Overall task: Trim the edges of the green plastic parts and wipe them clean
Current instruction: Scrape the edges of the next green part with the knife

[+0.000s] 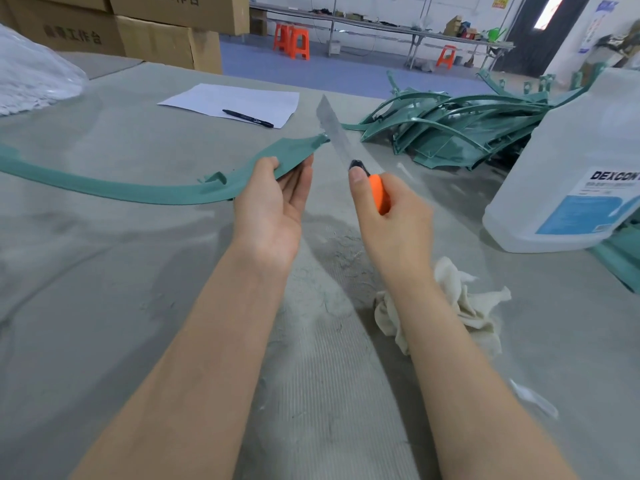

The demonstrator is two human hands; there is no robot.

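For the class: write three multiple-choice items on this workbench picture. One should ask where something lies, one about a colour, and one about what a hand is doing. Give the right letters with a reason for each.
1. Where does the black pen lie?
A. under the sheet of paper
B. on the sheet of paper
C. well clear of it

2. What colour is the knife handle?
A. blue
B. yellow
C. orange

3. What is the left hand doing?
A. holding the green strip
B. lying flat and empty
C. making an empty fist

Answers:
1 B: the pen rests on top of the white sheet.
2 C: orange shows inside the grip of the right hand.
3 A: the thumb lies on top of the strip and the fingers beneath it, near the strip's end.
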